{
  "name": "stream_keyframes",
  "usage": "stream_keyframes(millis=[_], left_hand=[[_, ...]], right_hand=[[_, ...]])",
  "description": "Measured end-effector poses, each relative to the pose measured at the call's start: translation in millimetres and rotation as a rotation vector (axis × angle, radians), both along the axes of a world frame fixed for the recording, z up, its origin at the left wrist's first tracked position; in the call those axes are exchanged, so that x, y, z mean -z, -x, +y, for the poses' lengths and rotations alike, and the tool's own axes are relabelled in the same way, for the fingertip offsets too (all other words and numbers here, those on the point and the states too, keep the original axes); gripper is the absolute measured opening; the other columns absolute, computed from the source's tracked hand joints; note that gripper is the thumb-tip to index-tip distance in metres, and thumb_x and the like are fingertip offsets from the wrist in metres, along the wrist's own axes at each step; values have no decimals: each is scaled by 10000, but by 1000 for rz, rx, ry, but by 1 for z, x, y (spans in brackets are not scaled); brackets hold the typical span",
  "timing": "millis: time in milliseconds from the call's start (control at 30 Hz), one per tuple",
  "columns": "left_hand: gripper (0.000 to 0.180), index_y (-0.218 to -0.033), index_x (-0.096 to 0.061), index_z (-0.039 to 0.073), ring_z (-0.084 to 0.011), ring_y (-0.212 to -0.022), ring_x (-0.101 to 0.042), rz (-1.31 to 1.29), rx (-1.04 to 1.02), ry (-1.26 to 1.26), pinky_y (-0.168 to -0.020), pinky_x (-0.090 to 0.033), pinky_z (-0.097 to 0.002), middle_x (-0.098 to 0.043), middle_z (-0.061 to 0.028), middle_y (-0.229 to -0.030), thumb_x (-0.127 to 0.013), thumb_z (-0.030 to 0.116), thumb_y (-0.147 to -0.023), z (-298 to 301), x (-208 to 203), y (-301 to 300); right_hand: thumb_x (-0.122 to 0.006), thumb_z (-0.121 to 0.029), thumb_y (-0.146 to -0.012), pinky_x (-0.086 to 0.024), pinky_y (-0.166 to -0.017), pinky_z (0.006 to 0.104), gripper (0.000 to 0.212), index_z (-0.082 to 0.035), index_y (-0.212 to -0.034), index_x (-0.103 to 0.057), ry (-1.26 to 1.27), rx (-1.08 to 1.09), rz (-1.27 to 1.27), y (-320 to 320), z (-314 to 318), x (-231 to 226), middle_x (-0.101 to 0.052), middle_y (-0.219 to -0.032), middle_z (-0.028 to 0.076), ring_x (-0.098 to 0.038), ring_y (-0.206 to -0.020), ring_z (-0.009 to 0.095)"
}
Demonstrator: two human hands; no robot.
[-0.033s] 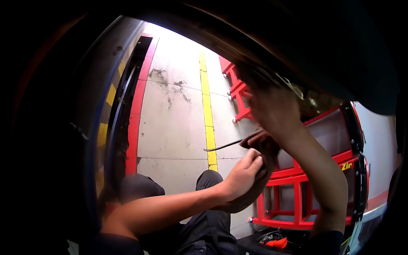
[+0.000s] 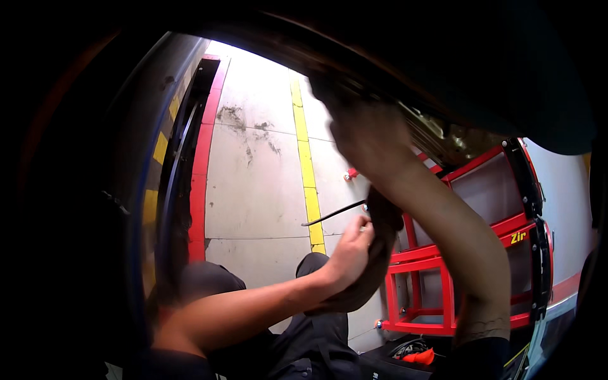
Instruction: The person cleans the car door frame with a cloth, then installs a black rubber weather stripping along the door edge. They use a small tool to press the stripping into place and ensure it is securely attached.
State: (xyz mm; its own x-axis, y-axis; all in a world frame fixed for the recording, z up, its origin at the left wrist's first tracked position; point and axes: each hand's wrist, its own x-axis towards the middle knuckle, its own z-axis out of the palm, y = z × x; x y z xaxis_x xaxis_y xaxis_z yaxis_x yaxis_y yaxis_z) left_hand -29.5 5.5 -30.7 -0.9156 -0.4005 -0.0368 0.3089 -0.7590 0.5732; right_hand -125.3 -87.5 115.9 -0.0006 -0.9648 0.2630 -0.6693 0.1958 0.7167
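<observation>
My left hand [image 2: 349,253] is closed, thumb and fingers pressed together, beside a dark brown, forearm-like shape [image 2: 375,253] that I cannot identify. What the fingers hold, if anything, is hidden. Just above them a thin black rod or cable [image 2: 335,214] runs leftward from the brown shape, its free end bent slightly. My right hand [image 2: 370,136] reaches up against the lower edge of a dark overhead body [image 2: 437,126] with shiny metal parts. Shadow and motion blur hide the right fingers.
Red metal frames [image 2: 446,297] on castors stand at the right. Below them lie coiled dark cables [image 2: 408,348] and an orange-red piece [image 2: 419,357]. A yellow line [image 2: 307,164] crosses the pale floor [image 2: 253,190]. A striped edge [image 2: 161,145] borders the left. My knees are below.
My right hand has moved left and slightly up along the overhead edge. My left hand has shifted a little left and upward. The view has shifted slightly.
</observation>
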Motion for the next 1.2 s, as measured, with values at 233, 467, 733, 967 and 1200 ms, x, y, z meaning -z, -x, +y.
stream_keyframes(millis=[233,467,733,967,1200], left_hand=[[288,-1243,-531,24,-171,-942,-652,-158,-74,-296,-834,-572,-336,-639,-110,-1074,-365,232,-1130,-48,6,4],[207,-1143,-603,32,-151,-840,-647,-76,19,-218,-742,-538,-288,-652,-72,-941,-435,134,-1077,-38,14,18],[434,-1377,-553,-2,-169,-1067,-634,-37,-173,-339,-930,-520,-294,-659,-100,-1214,-281,230,-1130,-63,-9,2],[314,-1280,-581,-13,-226,-1011,-683,117,-127,-397,-852,-564,-335,-664,-149,-1189,-401,167,-1096,-67,22,35],[328,-1306,-607,1,-145,-1138,-610,70,-379,-435,-989,-477,-287,-652,-72,-1225,-452,204,-1101,-109,26,28]], right_hand=[[-652,-219,-903,-591,-565,433,483,-180,-1377,-567,-99,113,-63,1,30,-16,-725,-751,140,-729,-641,294],[-646,-162,-913,-607,-655,462,520,-154,-1421,-533,233,-106,-93,-17,-68,15,-748,-941,174,-752,-783,301],[-557,-258,-1036,-614,-728,442,598,-54,-1567,-374,-153,217,-240,-50,-40,-17,-746,-1047,196,-755,-822,318],[-591,-155,-977,-546,-960,543,538,-97,-1499,-474,375,-329,-31,-36,-141,39,-676,-1249,253,-690,-1100,406],[-599,-226,-1023,-625,-734,440,512,6,-1459,-460,89,-243,-258,-46,-106,11,-737,-1131,195,-760,-872,363]])
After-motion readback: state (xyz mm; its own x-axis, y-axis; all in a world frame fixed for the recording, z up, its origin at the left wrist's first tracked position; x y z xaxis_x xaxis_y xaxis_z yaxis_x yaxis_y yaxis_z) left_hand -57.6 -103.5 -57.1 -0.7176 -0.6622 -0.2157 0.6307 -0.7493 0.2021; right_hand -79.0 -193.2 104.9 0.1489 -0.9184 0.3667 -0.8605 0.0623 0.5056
